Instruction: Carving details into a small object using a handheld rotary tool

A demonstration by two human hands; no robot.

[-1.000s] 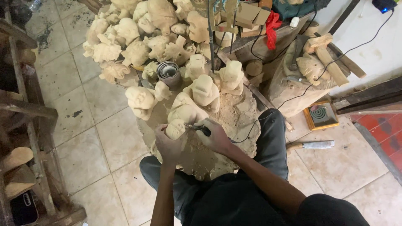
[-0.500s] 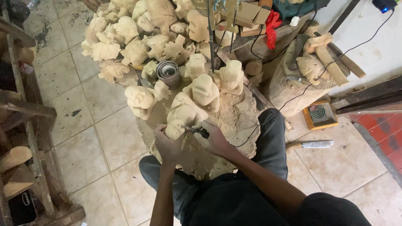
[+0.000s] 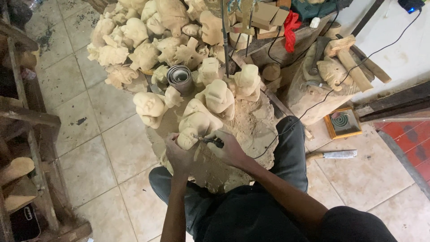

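Head view: person sits over a dusty stump [image 3: 251, 130], carving.
Left hand [image 3: 179, 154]: wrapped around a small pale wooden figure [image 3: 187, 138], pinning it on the stump.
Right hand [image 3: 230, 150]: closed on a dark rotary tool [image 3: 210, 141], tip at the figure.
Key relation: tool's long axis runs sideways, pointing from right hand toward left; figure sits just left of the tip.
Beyond the hands: heap of unfinished carvings [image 3: 148, 49], sandpaper roll [image 3: 180, 77].

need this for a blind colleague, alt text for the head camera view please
Seen from above, a seated person's left hand steadies a pale wooden carving while the right hand presses a small dark tool to it. Many similar carved figures crowd the tiled floor ahead.
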